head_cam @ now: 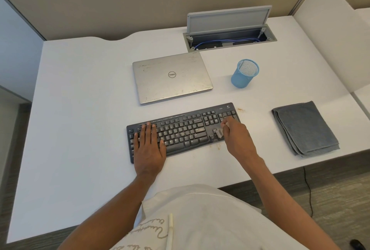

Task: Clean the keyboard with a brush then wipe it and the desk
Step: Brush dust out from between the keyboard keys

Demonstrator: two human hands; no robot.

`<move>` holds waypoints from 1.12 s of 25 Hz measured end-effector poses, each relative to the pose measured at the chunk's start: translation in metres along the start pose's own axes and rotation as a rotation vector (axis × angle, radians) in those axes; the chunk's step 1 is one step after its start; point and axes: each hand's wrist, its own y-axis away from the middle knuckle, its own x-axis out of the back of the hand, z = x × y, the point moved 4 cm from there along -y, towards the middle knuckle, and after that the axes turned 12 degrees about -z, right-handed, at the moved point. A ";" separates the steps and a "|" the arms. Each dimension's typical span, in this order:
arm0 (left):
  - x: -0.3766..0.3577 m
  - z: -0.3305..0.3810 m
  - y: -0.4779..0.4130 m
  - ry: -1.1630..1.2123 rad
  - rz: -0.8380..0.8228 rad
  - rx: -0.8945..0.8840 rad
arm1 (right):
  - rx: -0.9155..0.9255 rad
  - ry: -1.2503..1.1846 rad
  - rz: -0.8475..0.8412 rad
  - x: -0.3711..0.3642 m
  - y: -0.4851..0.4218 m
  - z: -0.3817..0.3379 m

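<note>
White desk (80,93) carries the keyboard (183,130), which the left hand (149,145) pins flat with spread fingers so the right hand (237,137), pinching a brush (219,133), can sweep its right end.

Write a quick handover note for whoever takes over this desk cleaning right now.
Left hand: flat on the keyboard, left end, steadying it.
Right hand: holding the brush on the keys near the number pad.
Cloth: folded, untouched, right side of the desk.
Done: brushing under way; crumbs lie by the keyboard's right end.
Left: finish brushing, then wipe keyboard and desk.
</note>
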 end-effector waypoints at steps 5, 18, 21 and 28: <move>-0.001 0.000 0.000 -0.013 -0.008 0.002 | -0.045 0.073 -0.061 -0.004 0.002 0.007; 0.000 0.000 0.001 -0.006 0.000 0.000 | -0.010 0.040 -0.064 0.002 0.001 0.008; 0.001 0.000 0.001 -0.012 0.004 0.000 | 0.009 0.003 -0.036 0.008 -0.001 0.005; 0.000 0.000 0.000 -0.009 0.007 -0.002 | 0.004 -0.058 0.003 0.000 0.001 0.002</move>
